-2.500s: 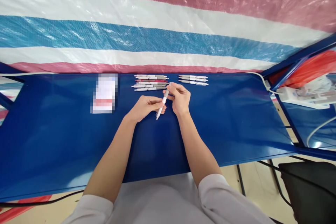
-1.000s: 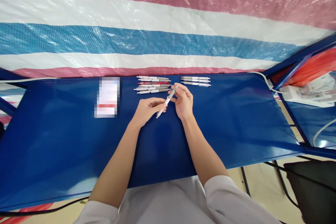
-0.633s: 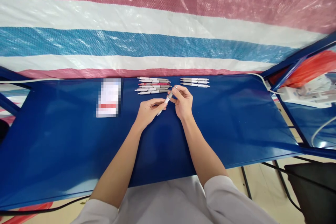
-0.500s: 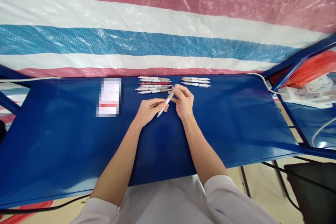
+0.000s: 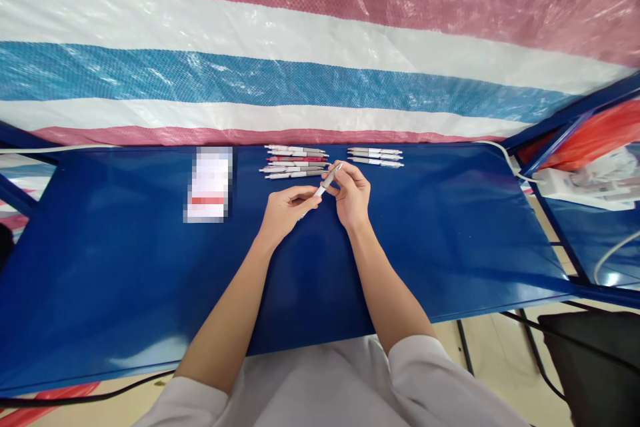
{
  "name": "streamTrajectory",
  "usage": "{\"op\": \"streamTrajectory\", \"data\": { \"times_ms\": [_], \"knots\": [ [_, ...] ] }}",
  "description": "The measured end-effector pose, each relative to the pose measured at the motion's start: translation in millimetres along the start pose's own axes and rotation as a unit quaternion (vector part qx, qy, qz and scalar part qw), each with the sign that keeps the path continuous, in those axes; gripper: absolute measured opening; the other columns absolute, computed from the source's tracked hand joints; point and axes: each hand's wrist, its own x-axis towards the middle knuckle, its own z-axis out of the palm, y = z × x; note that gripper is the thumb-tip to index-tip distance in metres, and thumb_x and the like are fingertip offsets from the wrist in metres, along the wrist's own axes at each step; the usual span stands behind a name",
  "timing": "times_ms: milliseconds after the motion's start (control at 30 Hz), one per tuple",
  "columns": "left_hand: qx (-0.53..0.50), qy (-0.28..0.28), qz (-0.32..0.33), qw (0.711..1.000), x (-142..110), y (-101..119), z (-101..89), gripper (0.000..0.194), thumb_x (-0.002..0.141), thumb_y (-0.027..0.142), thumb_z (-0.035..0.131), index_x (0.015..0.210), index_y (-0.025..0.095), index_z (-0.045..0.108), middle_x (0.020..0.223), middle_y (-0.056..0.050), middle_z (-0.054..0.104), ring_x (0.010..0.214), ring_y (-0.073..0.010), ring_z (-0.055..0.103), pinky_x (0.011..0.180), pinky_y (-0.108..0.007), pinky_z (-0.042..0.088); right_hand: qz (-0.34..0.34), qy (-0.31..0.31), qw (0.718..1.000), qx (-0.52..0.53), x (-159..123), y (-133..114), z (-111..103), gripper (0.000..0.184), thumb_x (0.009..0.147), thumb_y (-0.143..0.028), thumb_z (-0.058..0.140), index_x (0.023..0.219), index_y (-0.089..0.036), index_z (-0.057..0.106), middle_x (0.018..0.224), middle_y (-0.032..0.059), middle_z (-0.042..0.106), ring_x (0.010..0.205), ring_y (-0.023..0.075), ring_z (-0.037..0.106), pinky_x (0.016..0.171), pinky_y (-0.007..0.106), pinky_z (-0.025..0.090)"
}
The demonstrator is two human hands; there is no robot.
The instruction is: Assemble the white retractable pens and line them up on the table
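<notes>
A white pen with a grey grip (image 5: 327, 181) is held at a slant between my two hands, its silver tip pointing up and to the right. My left hand (image 5: 287, 210) pinches the white barrel, and its fingers hide most of the lower end. The fingers of my right hand (image 5: 353, 193) close around the grey grip near the tip. Just beyond my hands lies a row of several pens (image 5: 295, 163), mostly white and grey with one red. Farther right, three white pens (image 5: 375, 157) lie side by side.
A blurred white sheet or device with a red band (image 5: 207, 183) lies on the blue table (image 5: 125, 280) at left. A striped plastic sheet (image 5: 280, 80) hangs behind the table. At right stand a blue metal frame, a white power strip (image 5: 570, 188) and a red bag (image 5: 600, 133).
The pen has tilted slightly between my hands, and my left fingers now cover more of its lower end. The rows of pens lie as before.
</notes>
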Motion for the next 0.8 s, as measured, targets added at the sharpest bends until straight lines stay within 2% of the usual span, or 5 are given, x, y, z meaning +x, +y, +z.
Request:
{"op": "streamTrajectory", "data": {
  "times_ms": [100,200,367,533,800],
  "knots": [
    [0.018,0.024,0.013,0.999,0.2,-1.5,1.2,0.034,0.072,0.044,0.078,0.095,0.018,0.077,0.091,-0.005,0.077,0.08,-0.0209,0.072,0.082,-0.034,0.058,-0.007,0.007,1.0,-0.014,-0.2,0.7,1.2,0.025,0.065,-0.037,0.08,0.082,-0.025,0.068,0.087,-0.0032,0.071,0.077,0.0131,0.069,0.068,0.027,0.061],
    [0.022,0.016,0.009,1.0,0.6,-2.4,-0.5,0.035,0.074,0.044,0.076,0.097,0.018,0.077,0.09,-0.005,0.077,0.078,-0.0205,0.072,0.083,-0.035,0.058,-0.017,0.02,0.999,-0.025,0.3,1.8,1.0,0.025,0.062,-0.036,0.082,0.08,-0.025,0.068,0.087,-0.0042,0.07,0.072,0.0107,0.067,0.067,0.027,0.061],
    [-0.038,-0.058,-0.046,0.997,0.7,-0.7,-7.5,0.04,0.075,0.046,0.076,0.102,0.016,0.075,0.086,-0.007,0.077,0.074,-0.0205,0.072,0.077,-0.034,0.059,-0.01,0.019,0.999,-0.031,0.1,1.1,-1.0,0.024,0.065,-0.035,0.08,0.085,-0.025,0.07,0.086,-0.0037,0.071,0.07,0.0113,0.068,0.065,0.027,0.061],
    [-0.083,-0.118,-0.105,0.984,-0.9,2.6,-11.1,0.038,0.076,0.047,0.075,0.097,0.015,0.076,0.086,-0.009,0.076,0.071,-0.0199,0.071,0.072,-0.034,0.059,0.004,-0.01,1.0,-0.005,-1.9,-1.3,-0.9,0.024,0.068,-0.033,0.077,0.09,-0.025,0.071,0.084,-0.0028,0.074,0.071,0.0141,0.071,0.063,0.027,0.061],
    [-0.006,-0.055,-0.025,0.998,-0.9,-1.5,-4.3,0.039,0.071,0.044,0.08,0.099,0.018,0.075,0.089,-0.006,0.076,0.072,-0.0192,0.071,0.07,-0.032,0.058,0.005,-0.008,1.0,0.002,-1.5,0.8,-0.5,0.023,0.068,-0.032,0.078,0.089,-0.024,0.071,0.085,-0.0024,0.074,0.073,0.0123,0.071,0.062,0.023,0.06]
  ]
}}
